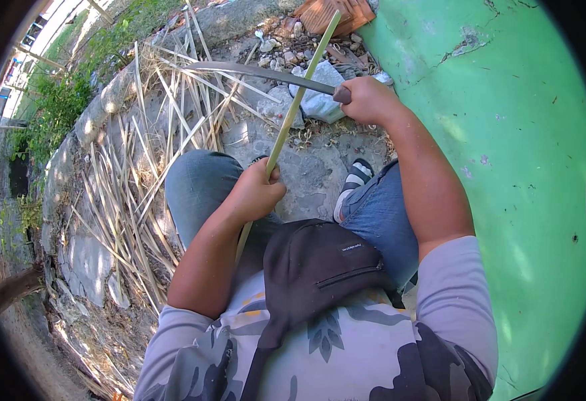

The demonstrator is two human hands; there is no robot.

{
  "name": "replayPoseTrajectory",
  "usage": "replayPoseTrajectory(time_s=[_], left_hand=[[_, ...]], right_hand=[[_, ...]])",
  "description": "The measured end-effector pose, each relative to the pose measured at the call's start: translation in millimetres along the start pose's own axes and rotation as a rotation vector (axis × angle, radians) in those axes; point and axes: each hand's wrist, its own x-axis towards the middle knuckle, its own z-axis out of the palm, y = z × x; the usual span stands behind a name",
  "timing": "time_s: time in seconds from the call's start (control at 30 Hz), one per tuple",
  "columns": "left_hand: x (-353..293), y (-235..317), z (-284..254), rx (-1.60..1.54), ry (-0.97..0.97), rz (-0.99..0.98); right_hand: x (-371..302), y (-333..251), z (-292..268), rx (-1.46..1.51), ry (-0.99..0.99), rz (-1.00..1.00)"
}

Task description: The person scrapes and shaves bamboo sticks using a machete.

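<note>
My left hand (256, 192) is closed around a long pale green strip (300, 97), which looks like split bamboo. The strip slants up and away from my left thigh, its far end above the stony ground. In my right hand (371, 101) is the dark handle of a machete (259, 72). Its long blade points left and curves at the tip. Blade and strip cross a little left of the handle; whether they touch, I cannot tell. Both hands are held out in front of my knees.
Many pale split strips (136, 194) lie heaped on the ground to my left. Ahead are broken concrete chunks (320, 93), small stones and orange-brown tiles (336, 15). A green painted surface (507, 167) spreads along my right. A black bag (323, 260) rests on my lap.
</note>
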Motion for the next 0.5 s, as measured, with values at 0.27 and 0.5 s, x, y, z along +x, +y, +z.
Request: replayPoseTrajectory(time_s=[0.27,0.5], left_hand=[[-5.8,7.2,2.0,-0.039,-0.006,0.010],[-4.0,6.0,-3.3,-0.048,0.002,0.006]], right_hand=[[-6.7,-8.8,7.5,-0.213,-0.057,-0.167],[9.6,11.7,11.2,-0.135,0.189,-0.179]])
